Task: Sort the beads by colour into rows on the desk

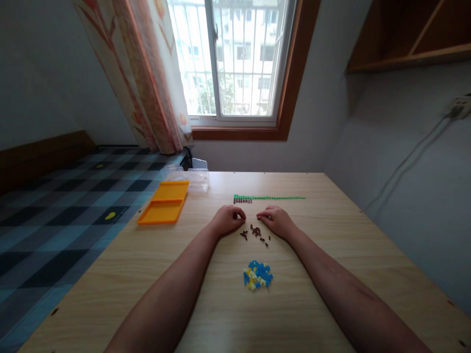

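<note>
My left hand [229,219] rests on the table with thumb and forefinger pinched; what they hold, if anything, is too small to make out. Opposite it, my right hand [275,219] has its fingertips closed on what looks like a small brown block [258,217]. Just below both hands lies a loose scatter of small brown blocks [256,231]. Beyond the fingers runs a long row of small green blocks [270,197], with a shorter row of brown blocks [243,200] along its near left side. Between my forearms sits a pile of blue and pale yellow blocks [258,274].
An orange two-section tray [162,212] lies at the table's left edge, with clear plastic boxes [198,180] behind it. A bed with a checked cover [73,196] adjoins the left side. A wall stands to the right and a window [243,59] at the back.
</note>
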A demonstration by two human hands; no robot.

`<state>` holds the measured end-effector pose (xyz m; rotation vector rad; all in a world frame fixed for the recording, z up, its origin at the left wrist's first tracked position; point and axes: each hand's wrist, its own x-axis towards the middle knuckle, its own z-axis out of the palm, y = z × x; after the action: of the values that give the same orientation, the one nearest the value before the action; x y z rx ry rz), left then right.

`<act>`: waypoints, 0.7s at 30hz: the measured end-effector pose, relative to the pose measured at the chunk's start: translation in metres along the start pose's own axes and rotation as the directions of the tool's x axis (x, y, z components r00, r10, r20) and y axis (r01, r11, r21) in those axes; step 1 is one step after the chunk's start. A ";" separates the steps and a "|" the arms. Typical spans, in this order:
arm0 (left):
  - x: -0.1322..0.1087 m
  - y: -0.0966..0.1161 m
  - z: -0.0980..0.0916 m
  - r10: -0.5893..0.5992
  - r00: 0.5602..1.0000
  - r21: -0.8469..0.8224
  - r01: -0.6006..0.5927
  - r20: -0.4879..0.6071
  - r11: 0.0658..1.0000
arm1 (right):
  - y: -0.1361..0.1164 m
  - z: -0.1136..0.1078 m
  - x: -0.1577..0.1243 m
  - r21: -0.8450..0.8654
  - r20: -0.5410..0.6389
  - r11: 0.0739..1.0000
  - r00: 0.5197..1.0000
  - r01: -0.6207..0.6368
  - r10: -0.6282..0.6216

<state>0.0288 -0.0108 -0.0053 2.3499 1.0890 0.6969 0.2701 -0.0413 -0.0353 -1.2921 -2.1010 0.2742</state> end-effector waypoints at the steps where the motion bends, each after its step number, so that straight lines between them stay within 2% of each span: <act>1: 0.000 0.000 0.000 0.003 1.000 -0.001 -0.003 0.002 1.000 | -0.001 -0.001 -0.001 0.022 -0.009 1.000 1.000 -0.005 0.005; 5: 0.002 0.000 -0.001 0.013 1.000 -0.014 -0.013 0.024 1.000 | -0.006 -0.010 -0.005 0.200 -0.018 0.979 0.999 -0.029 0.033; 11: 0.005 -0.001 -0.001 0.001 0.999 -0.037 0.001 0.042 0.999 | -0.007 -0.023 -0.011 0.417 0.125 0.908 0.992 -0.041 -0.012; 21: 0.006 -0.003 0.001 0.033 0.999 -0.035 -0.032 0.036 0.999 | -0.018 -0.028 -0.014 0.343 0.274 0.939 0.958 -0.014 -0.086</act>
<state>0.0305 -0.0047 -0.0061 2.3467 1.0180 0.6761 0.2791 -0.0669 -0.0108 -1.0515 -2.1842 0.8166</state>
